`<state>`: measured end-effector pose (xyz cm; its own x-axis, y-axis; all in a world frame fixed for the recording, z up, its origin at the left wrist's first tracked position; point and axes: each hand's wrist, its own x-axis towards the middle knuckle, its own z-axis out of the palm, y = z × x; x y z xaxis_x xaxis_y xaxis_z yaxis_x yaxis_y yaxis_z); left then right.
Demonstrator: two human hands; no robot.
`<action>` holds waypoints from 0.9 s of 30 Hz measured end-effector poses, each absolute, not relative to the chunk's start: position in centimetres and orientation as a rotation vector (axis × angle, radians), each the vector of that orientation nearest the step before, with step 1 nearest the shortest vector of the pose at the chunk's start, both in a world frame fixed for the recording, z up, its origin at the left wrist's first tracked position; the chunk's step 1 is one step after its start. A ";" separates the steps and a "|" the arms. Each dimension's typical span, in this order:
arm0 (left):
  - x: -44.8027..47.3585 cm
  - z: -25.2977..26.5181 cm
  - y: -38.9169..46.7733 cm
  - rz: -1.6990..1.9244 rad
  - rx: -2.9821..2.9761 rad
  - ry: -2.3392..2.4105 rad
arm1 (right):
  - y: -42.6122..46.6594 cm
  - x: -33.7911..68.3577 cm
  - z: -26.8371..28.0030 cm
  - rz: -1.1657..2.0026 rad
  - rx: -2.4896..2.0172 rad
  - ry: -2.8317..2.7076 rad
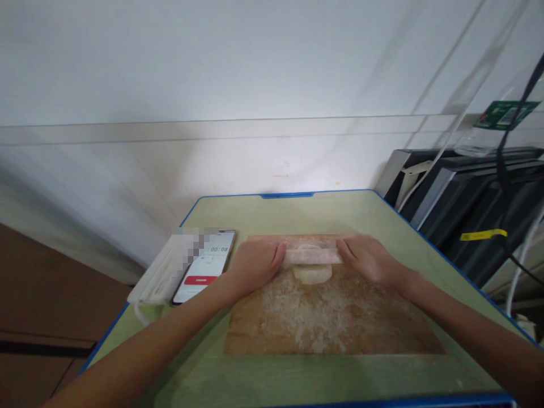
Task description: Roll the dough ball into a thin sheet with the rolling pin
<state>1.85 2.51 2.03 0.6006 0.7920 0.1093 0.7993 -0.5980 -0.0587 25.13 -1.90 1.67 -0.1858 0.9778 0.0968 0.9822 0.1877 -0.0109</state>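
Note:
A pale rolling pin [312,256] lies crosswise over a piece of dough [313,275], whose near part bulges out below it and whose far edge shows faintly above. My left hand [260,259] is closed around the pin's left end, and my right hand [368,258] grips the right end; both ends are hidden by the fingers. Under the dough is a brown wooden board [382,334], dusted with white flour [314,317] mostly on its near half.
Left of the board, a phone [208,263] showing a timer lies beside a white power strip [155,283] with a cord. The green table [255,212] has a blue edge and meets a white wall. Dark flat panels [463,215] and hanging cables stand at the right.

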 end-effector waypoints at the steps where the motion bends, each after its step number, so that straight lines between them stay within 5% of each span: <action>1: 1.8 2.1 2.1 -0.120 -2.712 -1.354 | -2.3 25.1 1.5 -0.099 -1.928 -2.346; 27: -0.1 0.0 -4.7 -0.331 -2.703 -1.123 | -8.6 25.5 -2.3 -0.364 -1.426 -2.370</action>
<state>-0.13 -4.69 -0.01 0.6872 0.6710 0.2785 0.7148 -0.6930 -0.0940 25.53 -8.63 -2.26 -0.4324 0.7970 0.4218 0.8868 0.4605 0.0389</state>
